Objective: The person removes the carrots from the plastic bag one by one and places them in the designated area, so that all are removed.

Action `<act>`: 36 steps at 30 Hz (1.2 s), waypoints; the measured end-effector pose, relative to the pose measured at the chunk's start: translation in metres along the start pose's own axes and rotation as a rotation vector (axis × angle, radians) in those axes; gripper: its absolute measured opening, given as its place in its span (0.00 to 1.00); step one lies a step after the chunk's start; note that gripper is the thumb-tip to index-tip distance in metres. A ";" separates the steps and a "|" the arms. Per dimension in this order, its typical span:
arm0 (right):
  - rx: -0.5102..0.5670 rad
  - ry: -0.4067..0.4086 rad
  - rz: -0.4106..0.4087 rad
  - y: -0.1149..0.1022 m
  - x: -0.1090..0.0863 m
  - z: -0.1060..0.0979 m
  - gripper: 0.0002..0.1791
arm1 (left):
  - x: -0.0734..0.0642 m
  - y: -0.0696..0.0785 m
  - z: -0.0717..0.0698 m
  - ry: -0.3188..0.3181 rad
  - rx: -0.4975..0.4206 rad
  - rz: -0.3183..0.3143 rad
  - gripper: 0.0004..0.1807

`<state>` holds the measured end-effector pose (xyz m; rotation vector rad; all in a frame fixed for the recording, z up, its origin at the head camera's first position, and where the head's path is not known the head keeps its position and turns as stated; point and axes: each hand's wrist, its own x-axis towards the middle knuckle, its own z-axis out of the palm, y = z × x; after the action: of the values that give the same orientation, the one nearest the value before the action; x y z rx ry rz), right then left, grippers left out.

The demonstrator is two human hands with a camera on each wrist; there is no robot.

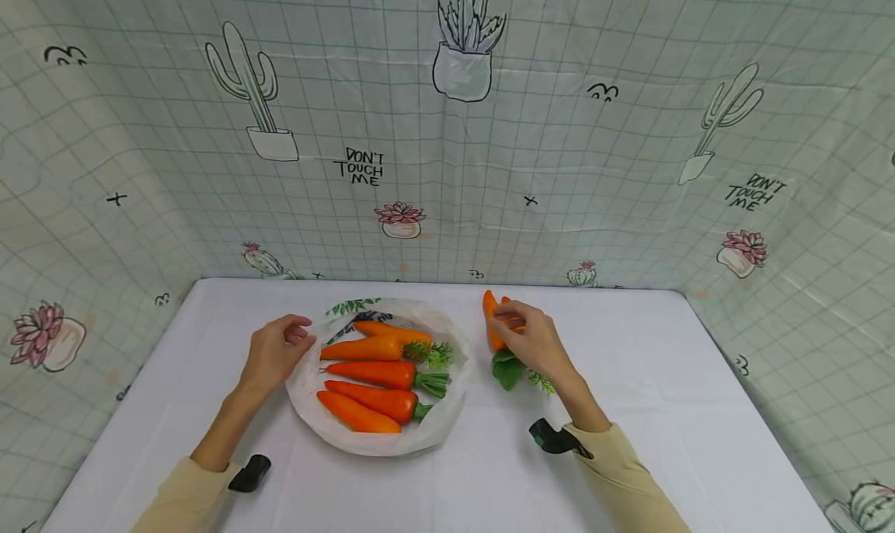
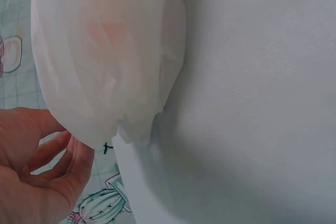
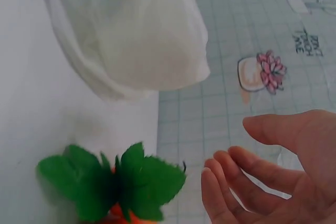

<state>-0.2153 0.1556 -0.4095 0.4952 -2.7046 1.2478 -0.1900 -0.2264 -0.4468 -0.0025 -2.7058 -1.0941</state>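
A white translucent plastic bag [image 1: 447, 424] with a green leaf print stands with its mouth wide around several orange carrots [image 1: 374, 374], some with green tops. At its left rim is my left hand [image 1: 275, 354]; thumb and fingers meet at the bag's edge and appear to pinch it, the tips partly hidden by the bag [image 2: 110, 77] in the left wrist view. My right hand [image 1: 534, 339] hovers over more carrots [image 1: 491, 315] right of the bag, partly covering them. Thumb and fingers [image 3: 257, 169] stand apart with nothing between them. Green leaves [image 1: 507, 370] show below that hand.
All this lies on a white-covered table [image 1: 489, 486]. A cloth backdrop [image 1: 447, 168] with a grid and cactus drawings rises behind and at both sides. Dark wrist-worn devices [image 1: 250, 473] sit at both sleeves.
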 end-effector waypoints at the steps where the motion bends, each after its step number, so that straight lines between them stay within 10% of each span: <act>1: 0.019 -0.053 0.001 0.009 0.006 -0.002 0.18 | 0.001 0.001 0.000 -0.005 0.002 0.002 0.14; 36: 0.007 -0.423 -0.173 -0.058 0.048 0.085 0.21 | 0.019 0.013 0.008 -0.095 0.071 -0.014 0.11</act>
<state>-0.2386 0.0442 -0.4112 1.0785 -2.9024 1.2210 -0.2086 -0.2130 -0.4391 -0.0249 -2.8321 -1.0263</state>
